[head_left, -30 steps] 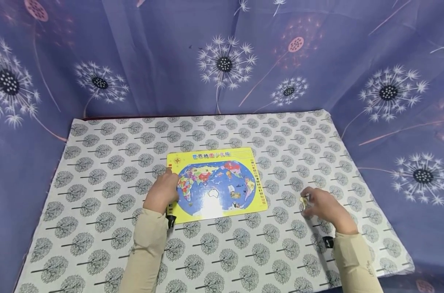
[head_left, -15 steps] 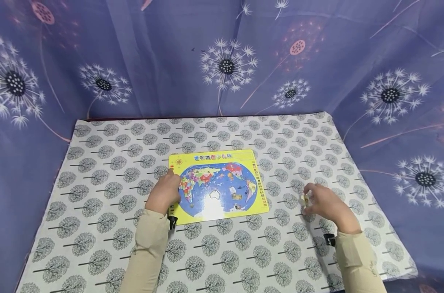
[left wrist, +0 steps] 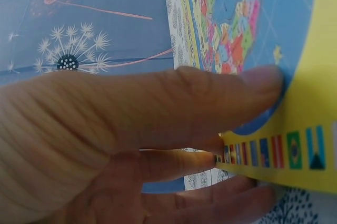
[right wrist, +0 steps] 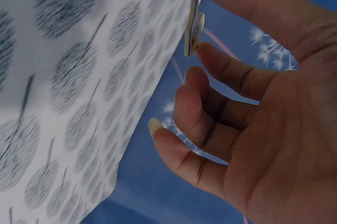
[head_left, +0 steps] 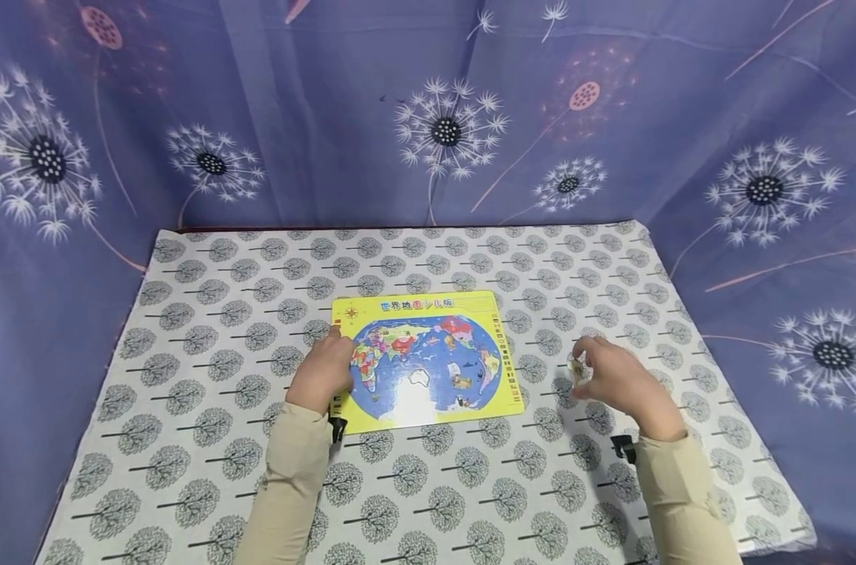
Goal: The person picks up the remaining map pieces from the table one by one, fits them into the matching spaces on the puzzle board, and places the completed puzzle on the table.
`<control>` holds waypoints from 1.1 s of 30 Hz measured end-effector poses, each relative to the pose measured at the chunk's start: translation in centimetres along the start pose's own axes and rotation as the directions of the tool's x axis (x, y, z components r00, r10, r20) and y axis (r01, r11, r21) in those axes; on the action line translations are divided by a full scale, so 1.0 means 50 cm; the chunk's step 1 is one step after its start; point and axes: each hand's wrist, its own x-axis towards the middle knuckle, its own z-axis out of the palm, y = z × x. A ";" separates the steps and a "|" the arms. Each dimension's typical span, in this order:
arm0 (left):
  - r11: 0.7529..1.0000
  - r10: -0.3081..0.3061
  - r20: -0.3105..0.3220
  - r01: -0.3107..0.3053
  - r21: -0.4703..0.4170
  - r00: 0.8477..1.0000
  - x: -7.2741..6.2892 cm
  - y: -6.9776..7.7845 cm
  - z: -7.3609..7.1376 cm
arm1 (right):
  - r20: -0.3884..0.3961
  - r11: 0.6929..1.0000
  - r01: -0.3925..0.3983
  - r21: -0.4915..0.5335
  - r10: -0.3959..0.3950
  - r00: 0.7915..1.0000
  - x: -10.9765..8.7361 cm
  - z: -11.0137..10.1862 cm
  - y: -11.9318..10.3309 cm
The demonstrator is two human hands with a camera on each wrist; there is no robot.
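A yellow-bordered world map puzzle board (head_left: 510,392) lies flat on the table, with Chinese lettering along its top. A pale, dark-outlined patch shaped like Australia (head_left: 419,378) shows in its blue ocean. My left hand (head_left: 322,369) holds the board's left edge. In the left wrist view, its thumb (left wrist: 231,89) lies over the board's face while the other fingers are at the edge by a row of printed flags. Right of the board, my right hand (head_left: 621,384) pinches a small thin puzzle piece (right wrist: 191,29) between thumb and index finger; the piece's face is mostly hidden.
A white cloth with grey tree prints (head_left: 209,471) covers the table. Blue-purple curtains with dandelion prints (head_left: 329,118) stand behind and at both sides. Black straps (head_left: 624,448) sit at the wrists.
My right hand has shifted a little left toward the board with the puzzle piece. The left hand stays on the board's edge. The head view has turned slightly.
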 end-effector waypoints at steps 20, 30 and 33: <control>0.999 -0.028 0.000 0.028 -0.014 1.000 -0.005 0.001 0.006 | 0.063 0.997 0.067 0.028 -0.068 0.996 0.103 0.014 -0.115; 0.999 -0.032 -0.002 0.032 -0.007 0.999 -0.004 0.004 0.005 | 0.122 0.998 0.048 0.032 -0.052 0.991 0.131 0.050 -0.137; 1.000 -0.026 -0.004 0.026 -0.014 1.000 -0.002 0.004 0.002 | 0.150 0.999 0.026 0.024 -0.029 0.988 0.143 0.064 -0.144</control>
